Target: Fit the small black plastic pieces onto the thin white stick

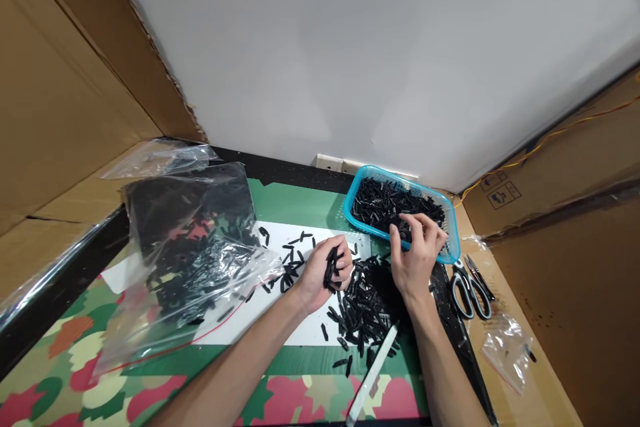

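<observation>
Green and camouflage sheets cover the desk [295, 199], where a large clear plastic bag [200, 260] lies to the left and a rectangular blue plastic basket [370, 229] at the back right. The person's right hand [417, 250] holds its grip apart over the basket's near rim; the left hand [325, 272] clamps its grip on several small slender black pieces [331, 271], more lying heaped between the arms.
</observation>
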`<action>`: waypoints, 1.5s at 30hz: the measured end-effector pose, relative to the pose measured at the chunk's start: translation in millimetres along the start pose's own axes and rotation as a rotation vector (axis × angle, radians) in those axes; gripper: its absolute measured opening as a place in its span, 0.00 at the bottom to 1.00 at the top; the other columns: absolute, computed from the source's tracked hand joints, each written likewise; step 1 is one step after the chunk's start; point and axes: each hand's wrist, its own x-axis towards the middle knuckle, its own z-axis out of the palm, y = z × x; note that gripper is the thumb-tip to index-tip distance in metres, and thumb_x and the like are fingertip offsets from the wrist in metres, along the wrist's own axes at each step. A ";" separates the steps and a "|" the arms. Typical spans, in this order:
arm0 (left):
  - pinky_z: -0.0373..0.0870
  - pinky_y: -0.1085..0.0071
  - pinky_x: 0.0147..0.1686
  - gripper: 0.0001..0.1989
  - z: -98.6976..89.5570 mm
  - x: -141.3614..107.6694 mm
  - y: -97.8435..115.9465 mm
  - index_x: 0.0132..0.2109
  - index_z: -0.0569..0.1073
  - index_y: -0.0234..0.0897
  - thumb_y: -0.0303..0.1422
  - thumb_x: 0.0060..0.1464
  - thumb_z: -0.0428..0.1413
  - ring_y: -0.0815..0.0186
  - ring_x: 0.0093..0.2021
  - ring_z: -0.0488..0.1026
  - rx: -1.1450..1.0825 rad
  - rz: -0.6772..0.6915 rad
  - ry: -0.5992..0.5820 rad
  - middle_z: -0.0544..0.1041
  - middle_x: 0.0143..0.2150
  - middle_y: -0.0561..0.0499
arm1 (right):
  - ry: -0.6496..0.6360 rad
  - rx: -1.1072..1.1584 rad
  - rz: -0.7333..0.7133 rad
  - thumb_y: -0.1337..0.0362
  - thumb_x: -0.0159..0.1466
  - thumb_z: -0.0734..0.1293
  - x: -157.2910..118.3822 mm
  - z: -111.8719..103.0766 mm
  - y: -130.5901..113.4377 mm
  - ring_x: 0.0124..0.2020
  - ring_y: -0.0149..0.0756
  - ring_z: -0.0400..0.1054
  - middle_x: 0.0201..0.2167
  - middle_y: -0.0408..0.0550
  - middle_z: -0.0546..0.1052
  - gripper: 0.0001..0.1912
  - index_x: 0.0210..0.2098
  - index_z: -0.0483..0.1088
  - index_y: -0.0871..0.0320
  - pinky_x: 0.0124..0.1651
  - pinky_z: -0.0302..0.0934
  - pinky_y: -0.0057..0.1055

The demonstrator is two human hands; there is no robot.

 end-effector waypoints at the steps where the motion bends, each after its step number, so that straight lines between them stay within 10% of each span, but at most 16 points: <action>1: 0.48 0.78 0.15 0.18 -0.2 0.4 -0.2 0.30 0.60 0.39 0.41 0.62 0.59 0.76 0.16 0.49 -0.006 -0.005 0.016 0.59 0.22 0.61 | -0.033 0.043 -0.036 0.62 0.70 0.69 -3.2 -0.8 -4.4 0.52 0.53 0.64 0.49 0.58 0.74 0.10 0.51 0.75 0.54 0.55 0.61 0.52; 6: 0.48 0.78 0.16 0.19 1.0 2.4 -1.6 0.29 0.62 0.38 0.41 0.57 0.62 0.77 0.17 0.53 0.027 0.003 0.167 0.60 0.21 0.61 | -0.221 0.347 -0.376 0.64 0.64 0.75 -26.3 -1.5 -38.3 0.45 0.48 0.68 0.43 0.53 0.76 0.16 0.50 0.74 0.53 0.47 0.64 0.44; 11: 0.52 0.78 0.17 0.20 5.0 1.8 -2.2 0.27 0.62 0.38 0.41 0.52 0.65 0.76 0.17 0.55 0.034 0.049 0.229 0.59 0.20 0.61 | -0.361 0.405 -0.399 0.67 0.66 0.71 -36.7 3.9 -55.0 0.46 0.48 0.69 0.46 0.55 0.78 0.16 0.53 0.72 0.53 0.47 0.67 0.45; 24: 0.43 0.80 0.14 0.18 6.6 0.2 2.2 0.28 0.60 0.38 0.38 0.53 0.63 0.79 0.15 0.51 -0.001 -0.037 0.249 0.57 0.20 0.62 | -0.336 0.540 -0.188 0.72 0.70 0.66 -35.5 5.6 -53.3 0.44 0.44 0.71 0.42 0.52 0.78 0.11 0.48 0.75 0.54 0.46 0.68 0.43; 45: 0.50 0.79 0.13 0.19 5.2 0.0 -1.8 0.29 0.61 0.39 0.42 0.63 0.57 0.77 0.14 0.51 0.108 -0.146 -0.028 0.61 0.20 0.60 | -0.368 0.785 0.437 0.57 0.71 0.67 -31.8 14.8 -33.4 0.30 0.34 0.69 0.30 0.43 0.76 0.12 0.35 0.75 0.57 0.35 0.62 0.29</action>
